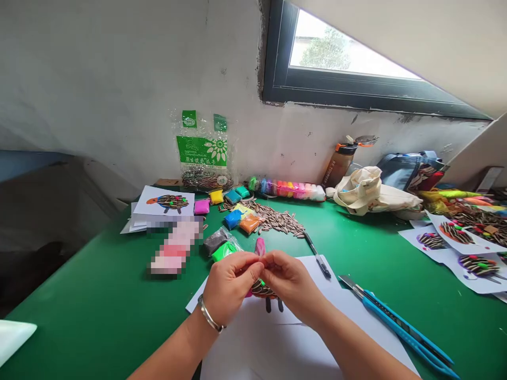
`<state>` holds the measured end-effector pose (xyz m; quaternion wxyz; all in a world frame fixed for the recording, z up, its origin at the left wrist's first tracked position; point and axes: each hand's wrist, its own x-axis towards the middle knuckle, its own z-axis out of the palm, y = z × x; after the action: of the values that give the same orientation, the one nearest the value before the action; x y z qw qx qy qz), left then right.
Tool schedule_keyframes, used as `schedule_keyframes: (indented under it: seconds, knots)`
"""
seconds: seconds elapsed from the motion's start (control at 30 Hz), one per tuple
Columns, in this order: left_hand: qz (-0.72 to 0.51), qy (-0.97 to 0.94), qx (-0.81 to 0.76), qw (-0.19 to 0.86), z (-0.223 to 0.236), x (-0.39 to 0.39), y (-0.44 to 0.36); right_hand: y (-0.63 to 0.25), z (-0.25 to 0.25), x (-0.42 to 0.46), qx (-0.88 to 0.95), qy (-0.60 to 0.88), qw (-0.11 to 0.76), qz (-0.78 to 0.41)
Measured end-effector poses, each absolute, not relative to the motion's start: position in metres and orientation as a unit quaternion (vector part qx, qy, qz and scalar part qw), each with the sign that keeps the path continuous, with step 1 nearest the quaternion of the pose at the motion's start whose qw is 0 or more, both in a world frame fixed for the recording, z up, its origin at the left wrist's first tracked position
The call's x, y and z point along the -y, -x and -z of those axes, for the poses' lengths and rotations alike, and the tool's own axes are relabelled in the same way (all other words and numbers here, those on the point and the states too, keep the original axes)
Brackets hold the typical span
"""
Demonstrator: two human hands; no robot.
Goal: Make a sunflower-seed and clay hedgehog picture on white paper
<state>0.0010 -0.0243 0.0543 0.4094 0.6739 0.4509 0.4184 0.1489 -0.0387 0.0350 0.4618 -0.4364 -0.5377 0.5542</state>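
Observation:
My left hand (229, 282), with a silver bangle at the wrist, and my right hand (291, 282) meet fingertip to fingertip over white paper (269, 348). Both are closed in a pinch; what lies between the fingers is too small and covered to make out. A pink piece (260, 246), perhaps modelling clay, shows just beyond the fingertips; I cannot tell whether they touch it. Below the hands is a partly hidden seed picture (263, 289) of striped sunflower seeds with green and pink bits and two dark legs.
Beyond the hands lie clay packets (250, 222) and loose sunflower seeds (279, 219). A black pen (317, 256) and blue-handled utility knife (404, 327) lie rightward. Finished seed pictures (170, 201) are at left, more at far right. A seed bag (206, 158) leans on the wall.

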Motion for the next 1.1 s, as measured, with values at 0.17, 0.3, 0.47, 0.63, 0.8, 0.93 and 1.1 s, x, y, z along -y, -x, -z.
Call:
schedule_keyframes:
  seconds: [0.17, 0.3, 0.47, 0.63, 0.8, 0.93, 1.1]
  knots:
    - [-0.417, -0.669, -0.465, 0.403, -0.0538, 0.0231, -0.0025, -0.1506, -0.035, 0.0368, 0.543, 0.451, 0.463, -0.536]
    - [-0.413, -0.65, -0.474, 0.426, -0.0541, 0.0242, -0.0028, -0.1526, -0.0374, 0.0361, 0.54, 0.462, 0.465, -0.528]
    - [-0.409, -0.627, -0.471, 0.466, -0.0519, 0.0244, -0.0032, -0.1521, -0.0408, 0.0369, 0.53, 0.478, 0.463, -0.526]
    - [-0.403, -0.641, -0.455, 0.469, -0.0522, 0.0243, -0.0029, -0.1556, -0.0394, 0.0345, 0.54, 0.49, 0.457, -0.509]
    - [-0.388, -0.664, -0.444, 0.459, -0.0566, 0.0245, -0.0027, -0.1578, -0.0355, 0.0336, 0.542, 0.489, 0.445, -0.518]
    - [-0.387, -0.665, -0.45, 0.454, -0.0574, 0.0253, -0.0029, -0.1569, -0.036, 0.0348, 0.547, 0.487, 0.444, -0.517]
    - [-0.393, -0.683, -0.455, 0.415, -0.0576, 0.0269, -0.0031, -0.1573, -0.0367, 0.035, 0.554, 0.482, 0.447, -0.51]
